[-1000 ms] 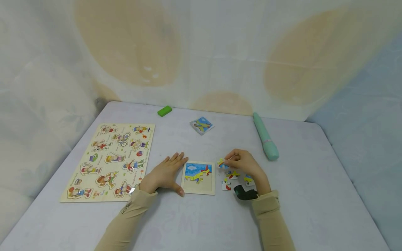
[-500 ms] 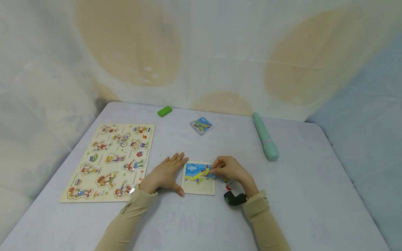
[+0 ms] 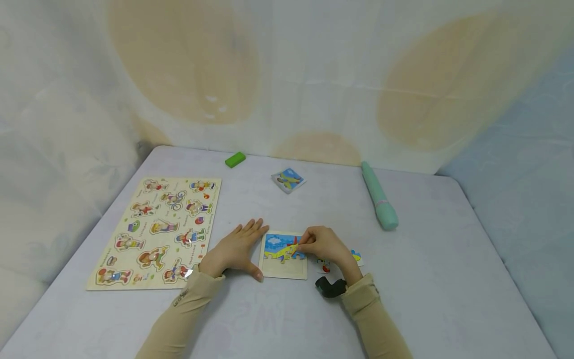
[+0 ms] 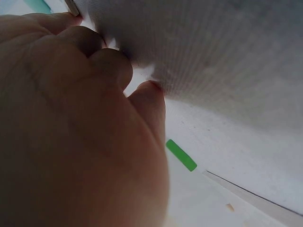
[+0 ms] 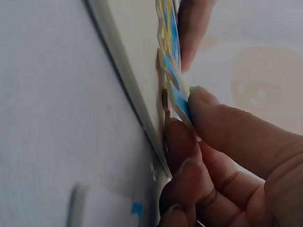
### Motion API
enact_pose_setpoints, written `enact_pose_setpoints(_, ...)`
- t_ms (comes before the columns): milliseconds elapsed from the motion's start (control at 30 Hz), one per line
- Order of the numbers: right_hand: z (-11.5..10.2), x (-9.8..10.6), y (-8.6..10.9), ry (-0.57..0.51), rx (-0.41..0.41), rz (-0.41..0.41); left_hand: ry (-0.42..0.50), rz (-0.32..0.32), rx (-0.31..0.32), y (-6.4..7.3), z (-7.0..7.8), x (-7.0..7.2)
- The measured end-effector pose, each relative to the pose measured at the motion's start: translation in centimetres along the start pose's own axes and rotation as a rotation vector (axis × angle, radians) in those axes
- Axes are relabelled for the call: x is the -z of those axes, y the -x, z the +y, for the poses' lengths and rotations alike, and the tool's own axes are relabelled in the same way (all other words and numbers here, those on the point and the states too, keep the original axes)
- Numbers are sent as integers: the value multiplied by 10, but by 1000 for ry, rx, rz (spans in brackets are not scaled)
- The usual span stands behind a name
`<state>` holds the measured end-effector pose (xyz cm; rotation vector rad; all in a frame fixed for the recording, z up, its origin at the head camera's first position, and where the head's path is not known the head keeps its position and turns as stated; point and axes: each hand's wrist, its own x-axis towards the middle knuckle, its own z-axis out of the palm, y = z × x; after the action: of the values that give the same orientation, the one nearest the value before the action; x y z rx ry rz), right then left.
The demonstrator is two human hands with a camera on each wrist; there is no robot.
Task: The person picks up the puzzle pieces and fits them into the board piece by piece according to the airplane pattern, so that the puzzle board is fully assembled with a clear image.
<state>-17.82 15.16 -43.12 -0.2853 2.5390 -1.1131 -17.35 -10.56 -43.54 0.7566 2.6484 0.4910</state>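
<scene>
A small wooden jigsaw tray [image 3: 282,271] lies in the middle of the table, its upper half filled with blue sky and a yellow plane. My right hand [image 3: 325,247] is over the tray's right side. In the right wrist view, thumb and fingers pinch a blue puzzle piece [image 5: 180,101], tilted against the pieces in the tray. My left hand [image 3: 233,250] rests on the table with fingers spread, index finger and thumb at the tray's left edge. Loose puzzle pieces [image 3: 357,256] lie right of the tray, partly hidden by my right hand and wrist.
A large wooden board with sports figures [image 3: 157,234] lies at the left. Toward the back are a green block [image 3: 235,159] and a small plane picture [image 3: 289,180]. A long mint-green tapered object [image 3: 379,197] lies at the back right.
My right hand has carried the puzzle piece left from the loose pieces onto the tray's right side, then lowered it slightly there. The left hand has stayed still.
</scene>
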Motion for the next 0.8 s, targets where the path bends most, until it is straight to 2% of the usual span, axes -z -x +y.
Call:
enact_pose_setpoints(500,-10,-11,4,154,-80,90,2,0,3,0,-1,-1)
enact_pose_setpoints(633,-10,-10,4,153,-85,84,-7,1,2,0,-1,0)
enact_pose_setpoints(800,-6,-6,4,118,-47,38,-6,15,-19,1,-1,0)
